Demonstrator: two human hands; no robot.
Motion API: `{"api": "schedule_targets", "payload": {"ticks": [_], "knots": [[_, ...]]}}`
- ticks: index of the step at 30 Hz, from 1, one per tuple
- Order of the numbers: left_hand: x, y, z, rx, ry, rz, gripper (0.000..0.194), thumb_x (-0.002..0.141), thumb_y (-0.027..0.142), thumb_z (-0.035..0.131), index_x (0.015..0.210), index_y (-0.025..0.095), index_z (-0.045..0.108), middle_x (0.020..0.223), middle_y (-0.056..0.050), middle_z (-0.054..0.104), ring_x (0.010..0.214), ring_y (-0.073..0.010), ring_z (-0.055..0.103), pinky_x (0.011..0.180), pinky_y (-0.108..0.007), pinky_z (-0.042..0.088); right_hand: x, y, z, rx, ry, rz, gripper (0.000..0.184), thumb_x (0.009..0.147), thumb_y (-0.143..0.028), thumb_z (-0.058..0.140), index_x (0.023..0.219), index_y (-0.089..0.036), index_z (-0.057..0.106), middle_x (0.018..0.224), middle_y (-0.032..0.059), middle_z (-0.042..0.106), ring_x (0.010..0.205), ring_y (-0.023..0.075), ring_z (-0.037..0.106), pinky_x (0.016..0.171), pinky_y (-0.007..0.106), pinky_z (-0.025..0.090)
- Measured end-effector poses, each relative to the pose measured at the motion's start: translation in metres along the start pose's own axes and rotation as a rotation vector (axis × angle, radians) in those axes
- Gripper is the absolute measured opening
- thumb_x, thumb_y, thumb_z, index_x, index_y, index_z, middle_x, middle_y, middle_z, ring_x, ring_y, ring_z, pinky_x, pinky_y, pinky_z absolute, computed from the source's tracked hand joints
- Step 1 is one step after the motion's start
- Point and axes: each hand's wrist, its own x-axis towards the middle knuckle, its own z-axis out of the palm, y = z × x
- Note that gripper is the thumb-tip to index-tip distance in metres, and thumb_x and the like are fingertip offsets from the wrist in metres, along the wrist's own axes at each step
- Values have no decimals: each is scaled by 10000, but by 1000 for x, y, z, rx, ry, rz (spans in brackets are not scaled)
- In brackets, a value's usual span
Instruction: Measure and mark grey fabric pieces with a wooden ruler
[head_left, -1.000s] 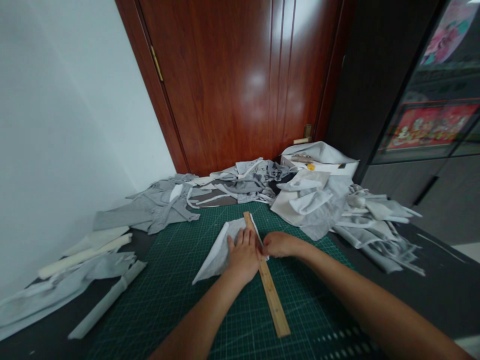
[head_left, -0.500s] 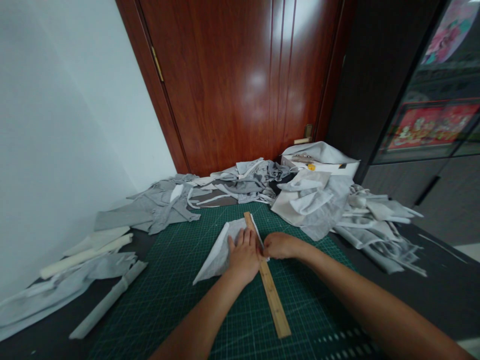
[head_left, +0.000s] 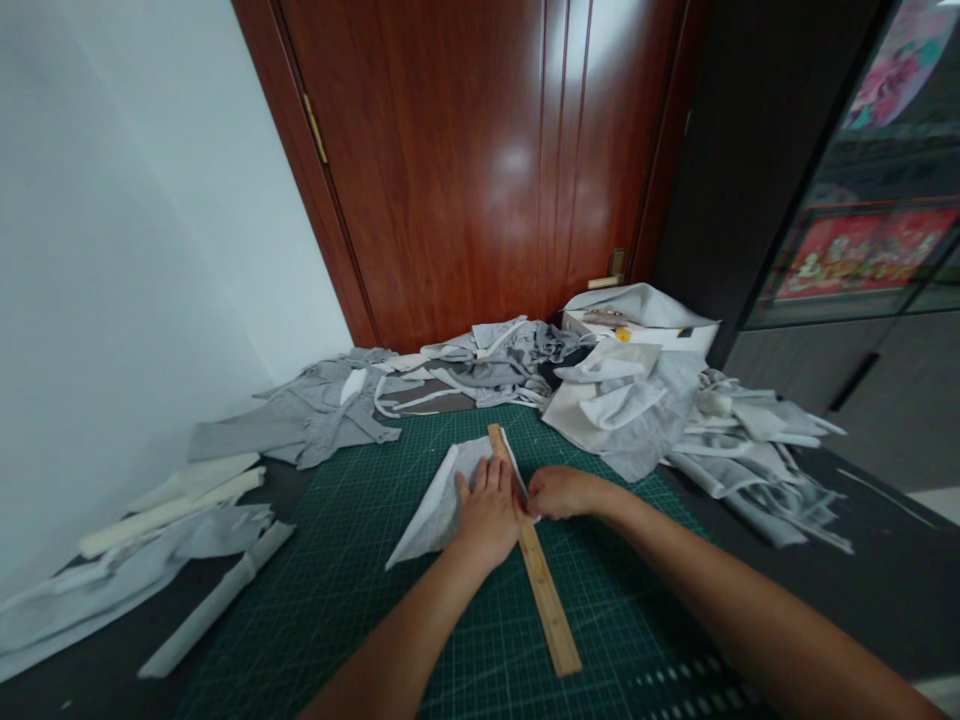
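A light grey piece of fabric point(head_left: 435, 515) lies on the green cutting mat point(head_left: 360, 620), with a wooden ruler point(head_left: 549, 610) laid slantwise over its right side. My left hand point(head_left: 489, 508) rests flat on the fabric and the ruler, fingers stretched forward and a little apart. At the ruler's right edge, my right hand point(head_left: 562, 492) is closed in a pinch on the fabric's edge; a small white bit of it shows under the fingertips. The fingertips themselves are partly hidden.
Grey fabric scraps point(head_left: 300, 410) lie at the back left, more cloth point(head_left: 510, 360) along the door point(head_left: 465, 180). A white box point(head_left: 697, 335) stands behind piled fabric point(head_left: 637, 400) at the back right. Rolled strips point(head_left: 217, 600) lie at the left, beside the mat.
Almost nothing differs. My right hand has shifted very slightly at the ruler's edge; my left hand, the ruler and the fabric stay in place.
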Motion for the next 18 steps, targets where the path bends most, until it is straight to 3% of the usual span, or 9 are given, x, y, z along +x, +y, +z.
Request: {"api": "schedule_targets", "payload": {"ticks": [2,4,7,9,14,18], "knots": [[0,0,1,-7,15,2,526,948,300,220,1437,128,312,1515,-118,296,1403,-299,199,1082,-618,181,-3,4,-4,114,-86,-12,123,648,-193,550,534,-150,537,446,-48,434,421,78,396,426,189,299],[-1,0,2,-16,41,8,529,952,308,205,1433,123,320,1508,-125,308,1399,-304,208,1079,-621,179,-3,11,-10,265,-78,-31,136,668,-200,543,543,-157,512,440,-71,394,399,66,354,415,184,283],[-1,1,2,-20,60,14,530,952,301,192,1437,125,314,1503,-129,317,1395,-309,214,1077,-626,175,4,26,-18,391,132,-7,141,747,-227,514,631,-156,546,455,-78,394,396,66,351,418,184,279],[-2,1,2,-25,42,8,534,949,294,196,1441,120,305,1504,-131,314,1397,-312,209,1078,-629,171,14,36,-18,335,260,59,154,784,-253,531,690,-146,590,479,-61,453,423,74,402,442,188,304],[-2,1,1,-46,23,-8,533,943,282,202,1440,120,309,1513,-116,300,1403,-299,200,1087,-625,165,36,50,-1,95,438,142,291,889,-360,487,837,-137,667,683,35,659,593,110,569,558,205,359],[-1,0,3,-40,37,-13,533,939,277,212,1441,123,307,1513,-111,301,1403,-291,205,1096,-617,156,39,53,11,120,617,157,329,932,-382,426,1040,-136,617,801,62,686,715,144,621,646,225,387]]}}
